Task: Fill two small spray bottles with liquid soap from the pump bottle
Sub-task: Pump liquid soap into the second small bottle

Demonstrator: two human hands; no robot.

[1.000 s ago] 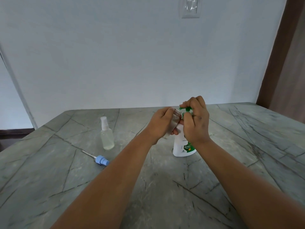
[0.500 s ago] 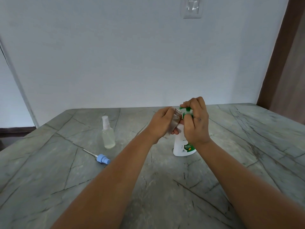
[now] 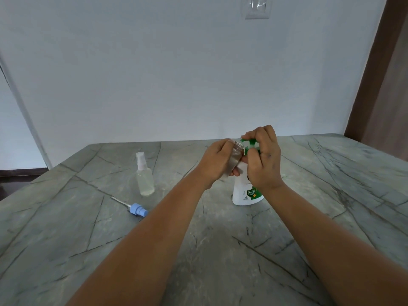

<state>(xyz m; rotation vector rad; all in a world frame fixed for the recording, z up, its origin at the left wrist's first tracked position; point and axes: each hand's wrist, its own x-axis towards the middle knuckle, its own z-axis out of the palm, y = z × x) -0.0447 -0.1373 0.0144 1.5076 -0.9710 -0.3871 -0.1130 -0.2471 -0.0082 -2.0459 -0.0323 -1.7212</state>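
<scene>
A white pump bottle with a green label and green pump head stands on the grey stone table. My right hand is closed over the pump head. My left hand holds an uncapped clear small spray bottle, tilted, with its open neck at the green spout. A second small spray bottle, clear with a white sprayer top and some liquid inside, stands upright to the left. A blue sprayer cap with its dip tube lies on the table in front of it.
A pale wall rises right behind the table's far edge, with a switch plate high up. A brown door frame stands at the right.
My right hand has risen slightly with the pump head. The left hand keeps the open bottle at the spout. The objects on the table have not moved.
</scene>
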